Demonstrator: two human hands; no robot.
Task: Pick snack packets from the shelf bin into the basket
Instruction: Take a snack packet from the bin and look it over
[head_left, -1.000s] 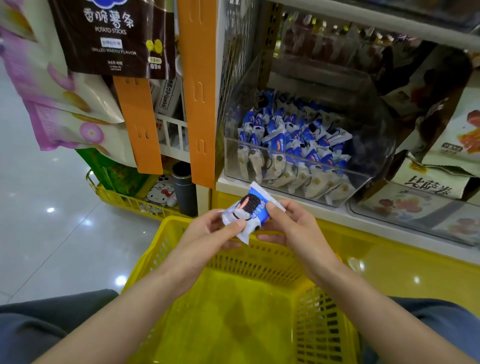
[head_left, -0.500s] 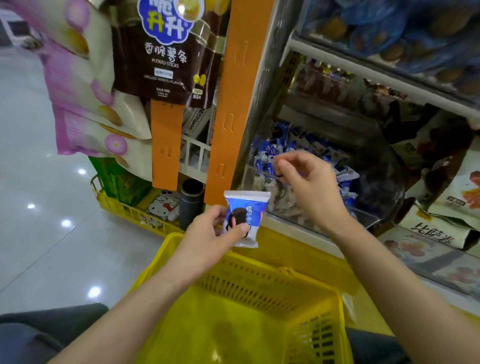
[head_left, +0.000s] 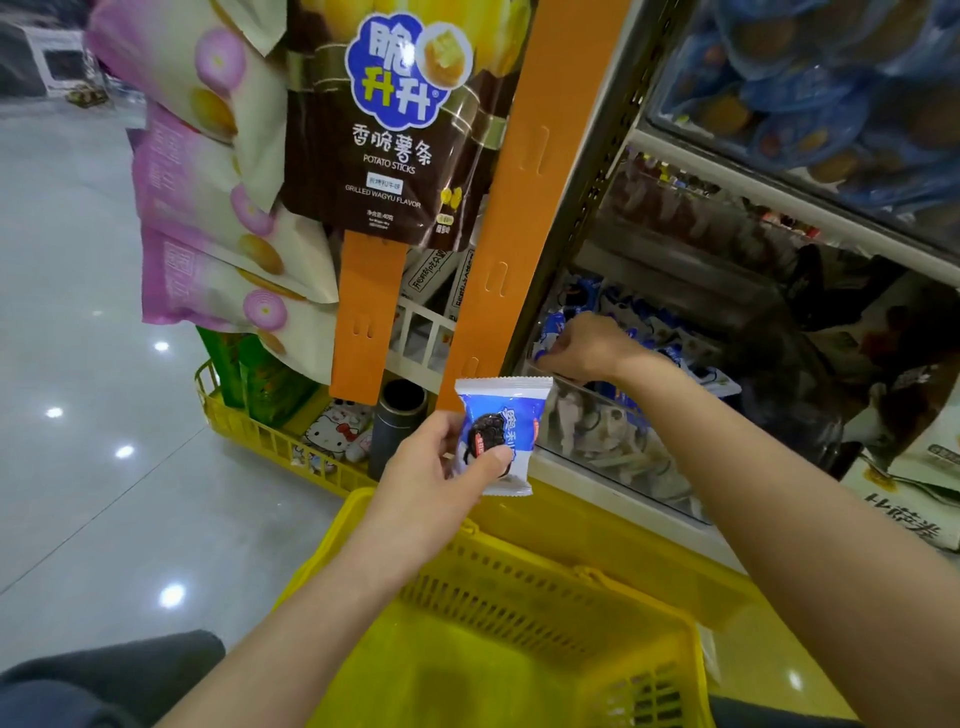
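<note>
Packet: a blue-and-white packet (head_left: 498, 431) is held upright above the far rim of the basket (head_left: 519, 566), just in front of the bin (head_left: 613, 452). A dark sandwich biscuit and Chinese characters are printed on it.
Left hand: the packet is pinched at its lower left by the left hand (head_left: 434, 470), with the thumb laid across the front and the fingers behind.
Right hand: the right hand (head_left: 589, 345) is reached over the bin's front wall, knuckles up, with its fingers curled round a second packet (head_left: 551, 332) at the left end of the pile.
Bin: clear plastic, set on the shelf (head_left: 587, 483), and filled with similar blue-and-white packets.
Basket: yellow and perforated, seen below both forearms.
Bag: a brown bag (head_left: 389, 130) is hung up and to the left, marked "POTATO STICKS" and "GRILLED WAGYU FLAVOR".
Strips: two orange strips (head_left: 514, 208) are hung beside the shelf post.
Floor: the floor (head_left: 78, 467) is glossy grey tile, with lamps reflected as bright spots.
</note>
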